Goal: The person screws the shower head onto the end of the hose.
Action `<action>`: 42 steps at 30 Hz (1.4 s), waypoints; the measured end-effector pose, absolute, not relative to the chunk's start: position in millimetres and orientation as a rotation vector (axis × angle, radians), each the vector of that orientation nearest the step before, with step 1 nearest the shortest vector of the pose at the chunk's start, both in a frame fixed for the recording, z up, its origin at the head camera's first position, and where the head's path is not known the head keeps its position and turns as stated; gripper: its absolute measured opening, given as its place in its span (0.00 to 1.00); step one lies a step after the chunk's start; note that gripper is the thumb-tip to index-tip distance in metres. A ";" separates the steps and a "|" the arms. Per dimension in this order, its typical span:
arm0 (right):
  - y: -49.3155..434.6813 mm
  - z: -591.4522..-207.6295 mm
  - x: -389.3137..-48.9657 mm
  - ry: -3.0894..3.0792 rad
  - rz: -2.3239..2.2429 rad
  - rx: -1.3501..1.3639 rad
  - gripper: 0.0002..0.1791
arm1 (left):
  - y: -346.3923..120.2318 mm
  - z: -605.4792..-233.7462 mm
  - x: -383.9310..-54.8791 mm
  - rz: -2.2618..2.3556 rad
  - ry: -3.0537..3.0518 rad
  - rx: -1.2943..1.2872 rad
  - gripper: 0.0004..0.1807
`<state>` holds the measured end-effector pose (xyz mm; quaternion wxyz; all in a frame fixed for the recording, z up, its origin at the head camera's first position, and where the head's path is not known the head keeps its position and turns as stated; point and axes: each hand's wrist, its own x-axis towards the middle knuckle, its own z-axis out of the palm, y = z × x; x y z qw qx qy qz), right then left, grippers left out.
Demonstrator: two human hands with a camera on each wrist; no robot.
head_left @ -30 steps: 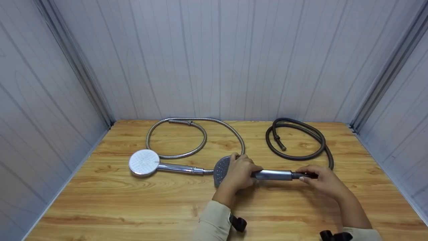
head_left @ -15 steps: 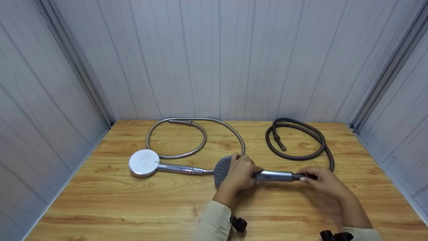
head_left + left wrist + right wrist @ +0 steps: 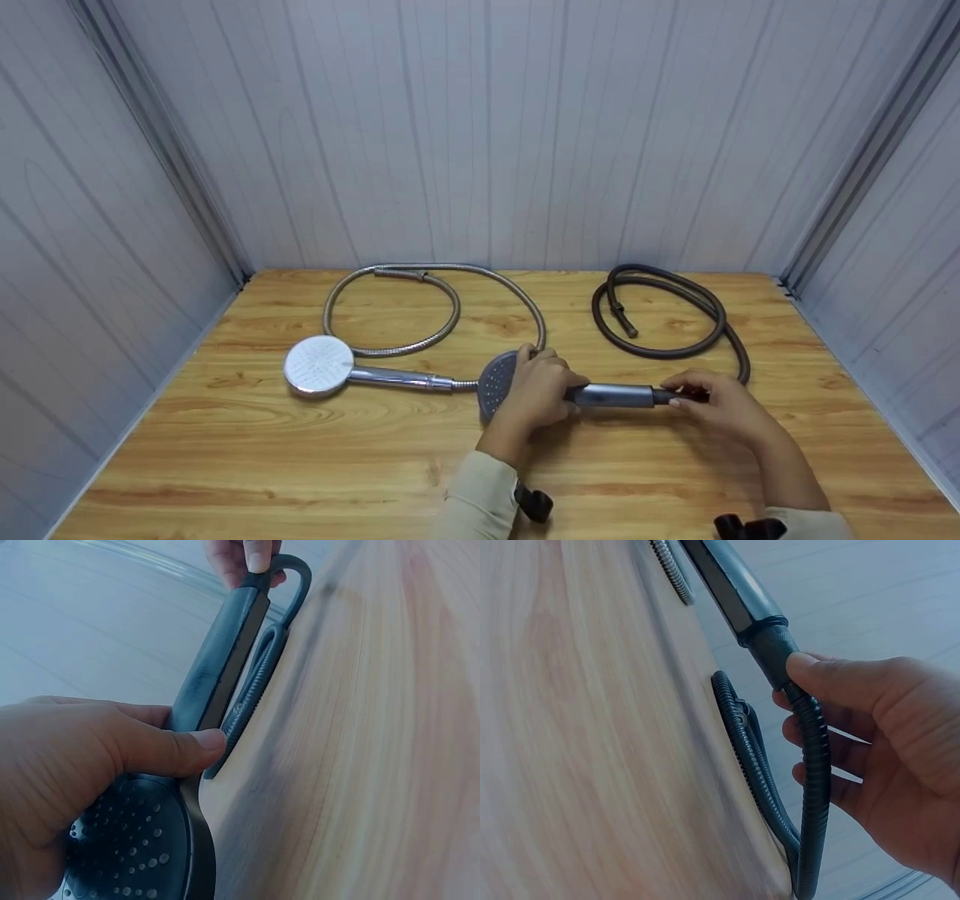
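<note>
A dark grey shower head (image 3: 615,395) lies level above the wooden table, its perforated face (image 3: 135,840) to the left. My left hand (image 3: 538,386) grips it where handle and head meet, the thumb across the neck. At the handle's end sits the black connector (image 3: 771,652) of a dark shower hose (image 3: 815,765). My right hand (image 3: 720,405) pinches that connector between thumb and fingers, with the hose running down past the palm. In the right wrist view the connector meets the handle's end. The rest of the dark hose lies coiled at the back right.
A chrome shower head (image 3: 319,366) with its silver hose (image 3: 409,349) looped behind it lies on the table (image 3: 300,465) at the left. Its hose passes close behind my left hand. Pale panel walls (image 3: 487,135) stand at the back and both sides.
Both hands keep their holds on the shower head and the hose connector. The right fingers shift slightly around the connector. The whole head view has moved a little.
</note>
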<state>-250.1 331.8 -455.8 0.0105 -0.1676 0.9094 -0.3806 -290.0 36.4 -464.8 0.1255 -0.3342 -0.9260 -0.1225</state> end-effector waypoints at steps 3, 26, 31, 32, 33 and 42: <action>332.6 -455.3 -249.4 2.831 -1.215 -0.552 0.13 | 37.9 -463.4 -288.8 -0.348 -2.695 -0.970 0.20; 344.0 -465.0 -244.6 2.877 -1.177 -0.582 0.12 | 48.9 -466.9 -281.7 -0.277 -2.697 -1.016 0.18; 348.3 -466.1 -245.0 2.907 -1.123 -0.601 0.12 | 53.4 -465.5 -282.7 -0.262 -2.705 -1.030 0.18; 349.5 -465.9 -244.7 2.904 -1.122 -0.600 0.12 | 54.6 -465.3 -283.2 -0.247 -2.707 -1.033 0.18; 350.7 -465.4 -244.4 2.899 -1.122 -0.597 0.12 | 55.9 -464.9 -283.6 -0.231 -2.709 -1.037 0.19; 359.1 -459.5 -241.8 2.904 -1.097 -0.543 0.12 | 67.0 -455.6 -290.1 -0.130 -2.695 -1.106 0.20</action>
